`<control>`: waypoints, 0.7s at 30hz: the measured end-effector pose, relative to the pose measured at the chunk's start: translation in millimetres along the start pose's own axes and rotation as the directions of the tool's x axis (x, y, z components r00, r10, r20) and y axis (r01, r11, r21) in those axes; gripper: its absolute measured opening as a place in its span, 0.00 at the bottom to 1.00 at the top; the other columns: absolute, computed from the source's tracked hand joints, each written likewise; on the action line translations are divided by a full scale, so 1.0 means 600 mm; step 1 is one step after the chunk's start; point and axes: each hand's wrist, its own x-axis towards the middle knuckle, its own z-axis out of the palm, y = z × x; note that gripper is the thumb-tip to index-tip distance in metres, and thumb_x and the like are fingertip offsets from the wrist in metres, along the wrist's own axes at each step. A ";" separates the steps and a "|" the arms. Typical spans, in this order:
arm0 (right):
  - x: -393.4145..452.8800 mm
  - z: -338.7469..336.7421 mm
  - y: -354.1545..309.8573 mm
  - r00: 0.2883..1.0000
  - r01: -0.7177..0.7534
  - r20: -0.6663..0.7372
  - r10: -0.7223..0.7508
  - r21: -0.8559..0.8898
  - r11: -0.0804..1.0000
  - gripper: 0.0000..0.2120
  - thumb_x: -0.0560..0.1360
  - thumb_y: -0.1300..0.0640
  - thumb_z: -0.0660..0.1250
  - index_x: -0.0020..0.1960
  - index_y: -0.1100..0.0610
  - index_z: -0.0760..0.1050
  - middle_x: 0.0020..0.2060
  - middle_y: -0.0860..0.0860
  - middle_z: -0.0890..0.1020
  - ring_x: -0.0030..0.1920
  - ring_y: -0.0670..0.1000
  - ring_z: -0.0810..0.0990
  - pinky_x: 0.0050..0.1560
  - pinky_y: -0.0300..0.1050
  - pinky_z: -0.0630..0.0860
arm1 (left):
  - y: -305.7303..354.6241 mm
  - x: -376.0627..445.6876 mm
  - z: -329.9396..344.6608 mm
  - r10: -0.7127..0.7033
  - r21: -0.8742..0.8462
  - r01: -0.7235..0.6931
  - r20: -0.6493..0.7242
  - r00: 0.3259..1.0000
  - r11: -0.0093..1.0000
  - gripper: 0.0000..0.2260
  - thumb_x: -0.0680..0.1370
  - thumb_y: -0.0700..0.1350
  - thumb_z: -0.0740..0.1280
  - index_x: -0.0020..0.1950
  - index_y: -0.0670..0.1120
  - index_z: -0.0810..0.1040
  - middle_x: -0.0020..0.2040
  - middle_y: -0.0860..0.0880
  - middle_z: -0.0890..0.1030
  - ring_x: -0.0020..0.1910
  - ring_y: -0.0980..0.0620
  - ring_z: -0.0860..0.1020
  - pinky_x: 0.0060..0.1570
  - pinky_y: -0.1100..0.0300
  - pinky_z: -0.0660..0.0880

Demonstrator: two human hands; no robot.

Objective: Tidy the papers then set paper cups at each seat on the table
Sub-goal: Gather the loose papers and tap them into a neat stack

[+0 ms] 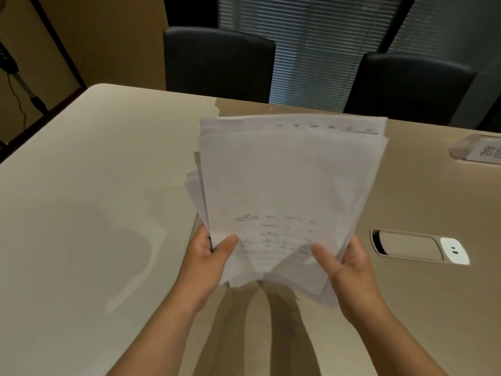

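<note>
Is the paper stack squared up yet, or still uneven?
Uneven: the papers, held in both hands, show sheet edges sticking out at the left side and staggered at the top and bottom.

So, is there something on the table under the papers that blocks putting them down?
Nothing visible does. Both hands, left hand and right hand, hold the paper stack above bare table.

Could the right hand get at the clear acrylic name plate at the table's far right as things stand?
Probably not right away: the right hand is gripping the loose stack of white papers. The tan table between hand and clear acrylic name plate looks bare.
</note>
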 end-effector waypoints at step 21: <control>0.018 -0.010 0.024 0.988 0.107 -0.105 -0.111 -0.043 0.993 0.11 0.77 0.65 0.67 0.56 0.51 0.76 0.45 0.43 0.86 0.48 0.41 0.83 0.41 0.31 0.77 | 0.005 0.035 0.048 0.064 0.031 -0.066 0.068 0.996 0.997 0.14 0.77 0.37 0.69 0.54 0.57 0.77 0.49 0.57 0.86 0.53 0.54 0.83 0.45 0.62 0.80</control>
